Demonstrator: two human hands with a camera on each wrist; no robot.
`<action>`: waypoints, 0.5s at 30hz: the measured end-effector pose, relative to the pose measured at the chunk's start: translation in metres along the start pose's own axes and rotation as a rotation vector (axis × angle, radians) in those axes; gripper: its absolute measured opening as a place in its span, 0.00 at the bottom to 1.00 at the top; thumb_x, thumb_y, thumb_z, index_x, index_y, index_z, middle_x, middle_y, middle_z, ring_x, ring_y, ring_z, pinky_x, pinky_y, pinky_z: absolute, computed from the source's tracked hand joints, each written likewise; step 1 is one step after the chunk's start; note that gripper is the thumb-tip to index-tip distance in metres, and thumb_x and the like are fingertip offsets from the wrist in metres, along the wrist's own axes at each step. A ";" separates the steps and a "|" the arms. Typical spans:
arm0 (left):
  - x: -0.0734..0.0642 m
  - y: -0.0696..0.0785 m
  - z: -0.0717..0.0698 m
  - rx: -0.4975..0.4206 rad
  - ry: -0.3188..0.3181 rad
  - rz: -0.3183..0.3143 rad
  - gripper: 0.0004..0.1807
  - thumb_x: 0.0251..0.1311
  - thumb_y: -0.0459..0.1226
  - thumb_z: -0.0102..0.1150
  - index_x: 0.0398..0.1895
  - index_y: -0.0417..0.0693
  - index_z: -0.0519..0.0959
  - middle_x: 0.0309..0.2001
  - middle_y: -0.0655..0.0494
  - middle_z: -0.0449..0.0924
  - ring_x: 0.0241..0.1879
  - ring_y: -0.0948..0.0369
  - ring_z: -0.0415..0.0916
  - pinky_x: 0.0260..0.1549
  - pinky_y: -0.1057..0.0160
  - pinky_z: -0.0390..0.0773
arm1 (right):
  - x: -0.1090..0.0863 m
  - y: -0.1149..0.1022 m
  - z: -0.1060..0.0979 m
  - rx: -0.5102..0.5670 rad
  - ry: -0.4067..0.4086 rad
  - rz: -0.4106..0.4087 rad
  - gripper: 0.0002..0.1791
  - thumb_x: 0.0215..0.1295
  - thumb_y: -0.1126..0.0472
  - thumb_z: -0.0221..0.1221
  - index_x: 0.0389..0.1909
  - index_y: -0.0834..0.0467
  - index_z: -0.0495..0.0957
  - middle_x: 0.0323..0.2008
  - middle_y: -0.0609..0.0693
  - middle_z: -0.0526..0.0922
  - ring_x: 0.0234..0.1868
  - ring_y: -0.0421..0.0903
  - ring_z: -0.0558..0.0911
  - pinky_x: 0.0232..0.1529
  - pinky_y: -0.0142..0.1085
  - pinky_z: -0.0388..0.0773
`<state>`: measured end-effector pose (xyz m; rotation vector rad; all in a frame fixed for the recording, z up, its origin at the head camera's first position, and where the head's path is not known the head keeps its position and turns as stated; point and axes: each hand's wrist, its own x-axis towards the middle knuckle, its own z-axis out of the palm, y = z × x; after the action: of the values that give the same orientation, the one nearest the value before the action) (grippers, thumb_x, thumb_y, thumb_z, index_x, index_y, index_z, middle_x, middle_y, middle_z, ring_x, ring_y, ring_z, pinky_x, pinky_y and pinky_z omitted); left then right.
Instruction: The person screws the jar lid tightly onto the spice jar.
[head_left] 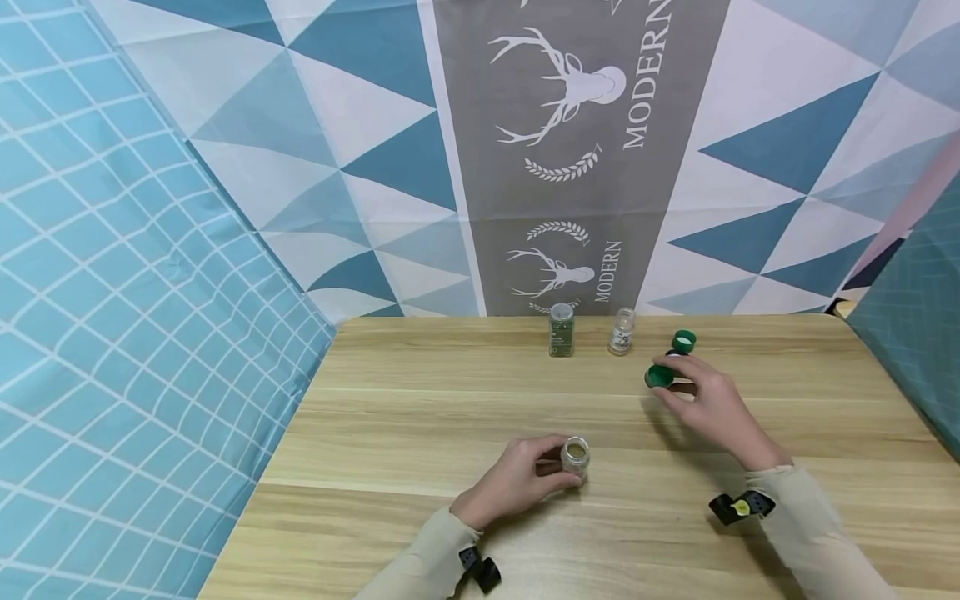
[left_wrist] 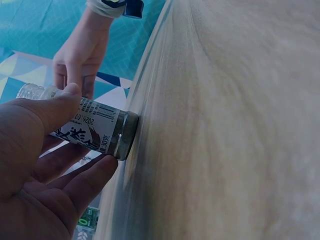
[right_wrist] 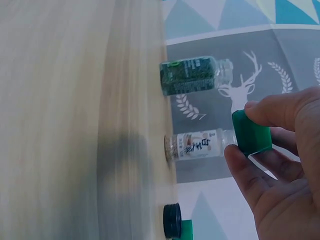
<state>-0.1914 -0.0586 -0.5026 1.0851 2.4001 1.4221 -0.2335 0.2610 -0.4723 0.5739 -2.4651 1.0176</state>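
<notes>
My left hand (head_left: 517, 477) grips a small open-topped glass spice jar (head_left: 575, 457), thumb on one side and fingers on the other. A white printed label wraps the jar (left_wrist: 95, 125), which stands upright with its base at the tabletop. To the right, my right hand (head_left: 708, 404) pinches a green cap (right_wrist: 251, 134) between thumb and fingers, above the table. In the head view the hollow underside of that cap shows. Just behind it lie a black cap (right_wrist: 172, 220) and another green cap (head_left: 683, 340).
At the table's back edge stand a lidless jar of green dried herbs (head_left: 561, 331) and a clear lidless jar (head_left: 622, 332) with a white label and pale grains. Patterned cloth (head_left: 375, 150) hangs behind the wooden table (head_left: 420, 400); blue checked cloth (head_left: 150, 333) borders its left.
</notes>
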 end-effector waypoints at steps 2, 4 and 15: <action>0.000 0.000 -0.001 0.005 0.003 -0.001 0.23 0.67 0.41 0.68 0.63 0.46 0.79 0.55 0.54 0.86 0.54 0.66 0.83 0.54 0.73 0.81 | 0.001 -0.003 0.002 0.014 0.005 0.005 0.26 0.58 0.75 0.70 0.59 0.68 0.78 0.54 0.65 0.81 0.45 0.56 0.86 0.43 0.23 0.85; 0.000 0.001 -0.001 0.008 0.003 -0.003 0.23 0.67 0.41 0.68 0.63 0.46 0.79 0.55 0.54 0.86 0.54 0.67 0.83 0.54 0.73 0.81 | 0.001 -0.005 0.003 0.028 0.010 0.010 0.26 0.59 0.75 0.70 0.59 0.67 0.79 0.54 0.64 0.82 0.45 0.49 0.86 0.44 0.19 0.82; 0.000 0.003 0.000 -0.003 -0.007 -0.031 0.23 0.67 0.41 0.68 0.63 0.46 0.79 0.56 0.54 0.86 0.55 0.68 0.82 0.55 0.74 0.80 | 0.001 -0.014 0.008 0.083 0.011 0.015 0.25 0.57 0.75 0.71 0.57 0.66 0.80 0.51 0.61 0.83 0.44 0.34 0.84 0.43 0.26 0.86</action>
<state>-0.1896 -0.0583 -0.5001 1.0457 2.3987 1.4098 -0.2284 0.2455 -0.4694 0.5756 -2.4305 1.1307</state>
